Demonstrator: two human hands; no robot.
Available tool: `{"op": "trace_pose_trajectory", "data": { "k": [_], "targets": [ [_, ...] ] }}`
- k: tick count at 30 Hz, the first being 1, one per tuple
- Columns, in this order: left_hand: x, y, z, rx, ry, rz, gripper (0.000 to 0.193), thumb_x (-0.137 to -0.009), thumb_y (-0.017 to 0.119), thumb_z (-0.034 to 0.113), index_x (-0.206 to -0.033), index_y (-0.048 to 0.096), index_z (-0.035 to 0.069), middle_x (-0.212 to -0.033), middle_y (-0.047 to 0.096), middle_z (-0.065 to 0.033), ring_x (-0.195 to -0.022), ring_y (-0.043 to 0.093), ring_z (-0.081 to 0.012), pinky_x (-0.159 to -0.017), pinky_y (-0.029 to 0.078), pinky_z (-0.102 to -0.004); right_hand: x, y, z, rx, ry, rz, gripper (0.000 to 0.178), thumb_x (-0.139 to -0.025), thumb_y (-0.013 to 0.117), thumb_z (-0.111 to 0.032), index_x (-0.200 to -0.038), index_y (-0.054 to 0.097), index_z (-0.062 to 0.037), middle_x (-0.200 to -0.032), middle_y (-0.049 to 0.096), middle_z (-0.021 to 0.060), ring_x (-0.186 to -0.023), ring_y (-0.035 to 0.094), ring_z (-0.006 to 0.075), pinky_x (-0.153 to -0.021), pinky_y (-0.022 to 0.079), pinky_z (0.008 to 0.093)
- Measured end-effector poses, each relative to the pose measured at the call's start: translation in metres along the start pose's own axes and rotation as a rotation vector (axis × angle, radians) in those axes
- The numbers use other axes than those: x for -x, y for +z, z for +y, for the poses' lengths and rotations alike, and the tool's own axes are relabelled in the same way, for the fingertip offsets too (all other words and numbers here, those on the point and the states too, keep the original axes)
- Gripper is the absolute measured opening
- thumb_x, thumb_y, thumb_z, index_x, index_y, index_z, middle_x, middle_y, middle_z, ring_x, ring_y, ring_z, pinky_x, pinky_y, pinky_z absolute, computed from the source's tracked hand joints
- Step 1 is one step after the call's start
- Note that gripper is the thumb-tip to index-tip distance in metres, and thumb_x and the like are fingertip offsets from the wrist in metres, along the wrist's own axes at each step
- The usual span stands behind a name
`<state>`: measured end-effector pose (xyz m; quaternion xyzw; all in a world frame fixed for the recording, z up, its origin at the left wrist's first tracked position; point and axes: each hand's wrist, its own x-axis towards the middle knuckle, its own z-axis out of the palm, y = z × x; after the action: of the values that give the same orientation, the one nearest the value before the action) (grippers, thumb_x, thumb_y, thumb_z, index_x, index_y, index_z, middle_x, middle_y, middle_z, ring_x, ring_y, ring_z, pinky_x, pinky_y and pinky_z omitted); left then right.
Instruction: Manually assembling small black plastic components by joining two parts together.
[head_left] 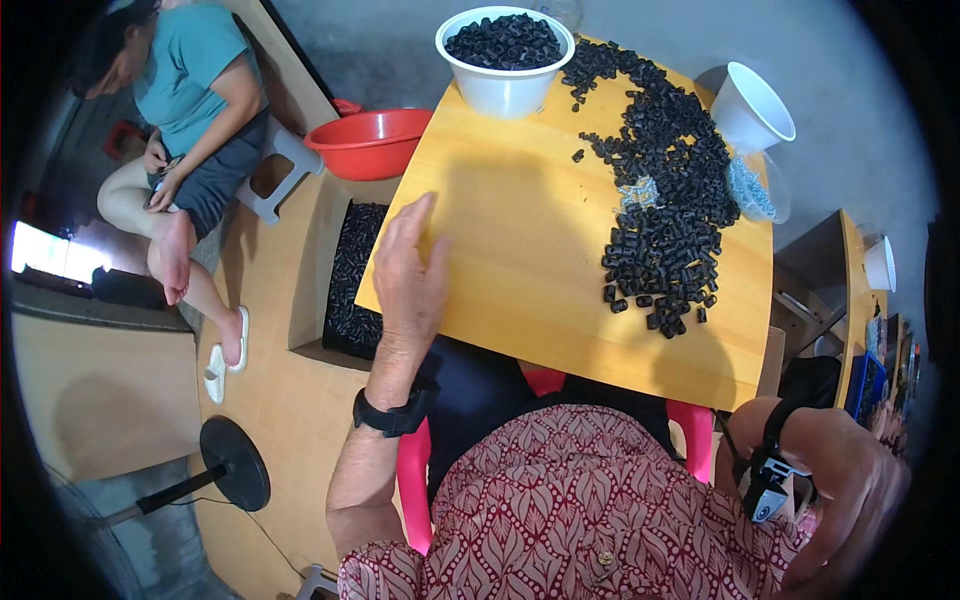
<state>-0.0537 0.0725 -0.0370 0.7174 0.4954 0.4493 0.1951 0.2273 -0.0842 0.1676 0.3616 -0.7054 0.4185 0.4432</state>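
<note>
My left hand (410, 275) hovers over the left edge of the yellow table (500, 250), fingers stretched out and empty. A black strap circles that wrist. At the lower right my right hand (865, 490) is beside my body, off the table. Its fingers bend downward into the dark rim, so their grip is hidden. A strap with a small camera (768, 492) is on the right wrist. Many small black plastic pieces (660, 245) lie spread over the table's right half. Among them sits a little pile of small silver metal parts (638, 192).
A white bowl of black pieces (505, 70) stands at the table's far edge. An empty white tub (755, 108) tilts at the far right, by a clear container of silver parts (752, 190). A box of black pieces (355, 270), a red basin (370, 145) and a seated person (205, 110) are left.
</note>
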Motion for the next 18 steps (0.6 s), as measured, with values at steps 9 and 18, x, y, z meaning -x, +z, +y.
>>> {"op": "trace_pose_trajectory", "data": {
  "k": [9,18],
  "targets": [
    [0.019,0.02,-0.01,-0.279,0.031,-0.1,0.059,-0.085,0.072,0.015,-0.14,0.053,0.004,-0.139,0.055,-0.0218,-0.134,0.047,-0.041,-0.113,0.033,-0.0497,0.05,-0.098,0.066,1.238,1.373,0.462,0.017,-0.086,0.064,-0.013,-0.095,0.071,-0.0015,-0.075,0.066,0.0076,-0.064,0.06,0.0127,-0.061,0.05,0.0305],
    [0.018,0.025,0.001,-0.291,0.025,-0.158,0.057,-0.089,0.069,0.015,-0.141,0.052,0.003,-0.145,0.05,-0.0223,-0.141,0.04,-0.0391,-0.118,0.026,-0.0523,0.19,-0.176,0.098,1.728,1.491,-0.225,0.012,-0.084,0.062,-0.009,-0.09,0.071,-0.0054,-0.09,0.067,0.0113,-0.086,0.069,0.0325,-0.074,0.057,0.0409]
  ]
}}
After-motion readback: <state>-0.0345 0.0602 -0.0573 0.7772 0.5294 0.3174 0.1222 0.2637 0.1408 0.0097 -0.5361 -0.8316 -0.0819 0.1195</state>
